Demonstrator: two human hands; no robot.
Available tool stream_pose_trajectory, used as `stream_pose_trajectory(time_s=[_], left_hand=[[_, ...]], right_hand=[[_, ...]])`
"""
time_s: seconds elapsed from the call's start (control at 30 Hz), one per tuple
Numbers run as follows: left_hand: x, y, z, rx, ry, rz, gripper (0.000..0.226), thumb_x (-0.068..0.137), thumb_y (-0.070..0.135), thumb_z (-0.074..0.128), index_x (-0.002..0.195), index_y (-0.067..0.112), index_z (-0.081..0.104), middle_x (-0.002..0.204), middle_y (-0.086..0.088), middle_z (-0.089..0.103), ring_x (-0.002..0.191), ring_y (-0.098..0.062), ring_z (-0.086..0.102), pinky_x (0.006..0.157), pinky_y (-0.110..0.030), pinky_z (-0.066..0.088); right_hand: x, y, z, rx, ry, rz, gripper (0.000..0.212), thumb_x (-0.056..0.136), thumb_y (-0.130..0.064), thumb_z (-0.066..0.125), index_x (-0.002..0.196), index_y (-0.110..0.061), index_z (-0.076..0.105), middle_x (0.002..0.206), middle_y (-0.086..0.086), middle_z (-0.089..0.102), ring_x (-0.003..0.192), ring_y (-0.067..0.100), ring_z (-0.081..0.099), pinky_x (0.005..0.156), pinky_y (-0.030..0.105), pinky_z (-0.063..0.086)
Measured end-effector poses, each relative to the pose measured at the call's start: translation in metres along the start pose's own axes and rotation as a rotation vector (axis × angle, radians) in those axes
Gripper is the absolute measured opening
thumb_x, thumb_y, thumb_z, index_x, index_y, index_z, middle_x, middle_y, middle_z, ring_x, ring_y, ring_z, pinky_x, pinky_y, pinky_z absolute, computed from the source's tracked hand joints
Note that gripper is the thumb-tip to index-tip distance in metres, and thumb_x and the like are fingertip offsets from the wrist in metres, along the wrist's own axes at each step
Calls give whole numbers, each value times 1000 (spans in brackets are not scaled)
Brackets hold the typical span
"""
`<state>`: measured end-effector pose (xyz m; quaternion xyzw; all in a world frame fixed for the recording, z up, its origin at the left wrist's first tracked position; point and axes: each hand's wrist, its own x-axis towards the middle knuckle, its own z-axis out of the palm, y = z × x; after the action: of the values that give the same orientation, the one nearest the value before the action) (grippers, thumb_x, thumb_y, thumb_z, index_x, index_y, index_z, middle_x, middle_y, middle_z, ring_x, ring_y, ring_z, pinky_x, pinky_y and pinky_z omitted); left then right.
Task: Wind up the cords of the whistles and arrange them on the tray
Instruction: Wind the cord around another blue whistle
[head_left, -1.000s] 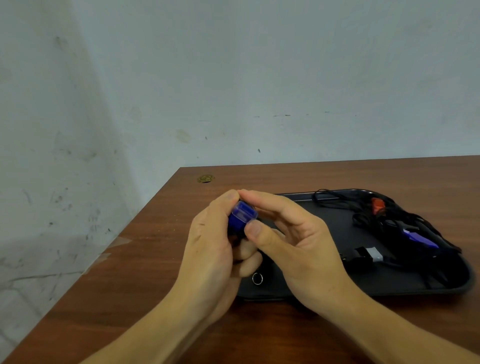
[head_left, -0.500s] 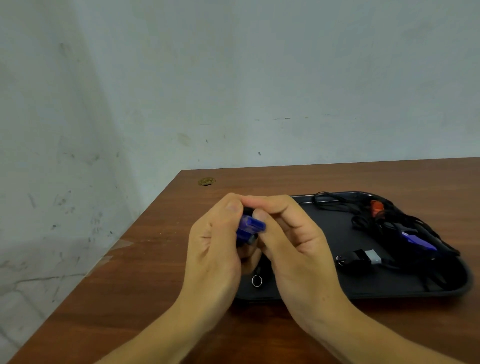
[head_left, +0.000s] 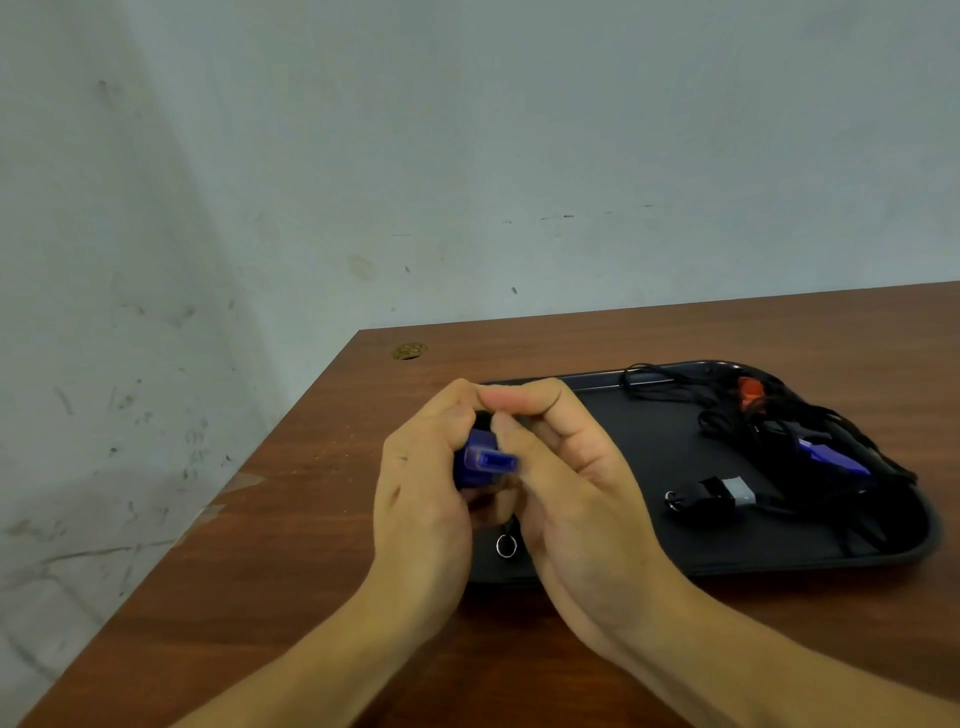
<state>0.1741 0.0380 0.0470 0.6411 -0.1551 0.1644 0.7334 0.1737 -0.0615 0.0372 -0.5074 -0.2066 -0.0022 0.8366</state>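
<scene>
A blue whistle sits between both my hands, just above the left end of the black tray. My left hand grips its body with curled fingers. My right hand curls its fingers over it, thumb against the mouthpiece. A small metal ring hangs below, between my palms. Its cord is hidden by my fingers. On the tray lie a black whistle, a second blue whistle and a red whistle in a tangle of black cords.
The brown wooden table ends at a left edge near a grey wall. A round brass fitting sits in the table's far left corner. The tray's right end reaches close to the frame's right side.
The blue whistle has been turned in my hands, its mouthpiece now pointing right. My right fingers have curled tighter over it. Both hands stayed above the tray's left end.
</scene>
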Motion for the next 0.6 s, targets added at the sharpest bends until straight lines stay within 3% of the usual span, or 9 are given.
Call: stream_pose_trajectory(time_s=[0.13, 0.2, 0.27, 0.37, 0.47, 0.6], left_hand=[[2, 4, 4, 8, 1, -95, 28, 78, 45, 48, 64, 27, 64, 60, -7, 51, 52, -16, 50, 47, -29, 38], [5, 6, 6, -8, -1, -141, 31, 81, 42, 44, 64, 23, 61, 59, -8, 47, 51, -18, 46, 45, -29, 36], [10, 7, 6, 2, -21, -129, 35, 85, 43, 44, 70, 14, 56, 61, -10, 43, 51, -22, 41, 44, -29, 33], [20, 11, 1, 106, -82, 18, 39, 91, 46, 47, 77, 9, 48, 60, -9, 40, 49, -28, 34, 43, -30, 32], [30, 14, -4, 252, -136, 221, 28, 97, 40, 46, 91, 14, 55, 65, -6, 48, 47, -23, 45, 45, -29, 39], [36, 18, 1, 396, -135, 388, 23, 98, 36, 44, 111, 23, 58, 97, -3, 58, 72, -20, 61, 63, -21, 49]], right_hand=[[3, -1, -6, -96, -5, -48, 18, 89, -27, 57, 104, -27, 68, 86, -4, 71, 68, 13, 61, 58, 26, 51], [6, -7, -8, -187, -9, -74, 19, 92, -27, 55, 106, -29, 67, 87, -2, 71, 68, 21, 63, 59, 33, 56], [11, -17, -13, -322, 11, -148, 20, 98, -25, 50, 106, -26, 68, 93, 1, 71, 73, 25, 67, 64, 32, 59], [21, -34, -24, -570, 99, -296, 25, 100, -30, 45, 103, -27, 69, 101, -12, 67, 93, 9, 66, 79, 24, 55], [25, -52, -30, -618, 56, -260, 35, 100, -44, 47, 87, -19, 69, 73, -8, 67, 69, 2, 62, 64, 14, 48], [27, -74, -33, -638, -29, -122, 39, 84, -49, 57, 74, -12, 67, 61, -2, 64, 53, 6, 56, 51, 22, 44]])
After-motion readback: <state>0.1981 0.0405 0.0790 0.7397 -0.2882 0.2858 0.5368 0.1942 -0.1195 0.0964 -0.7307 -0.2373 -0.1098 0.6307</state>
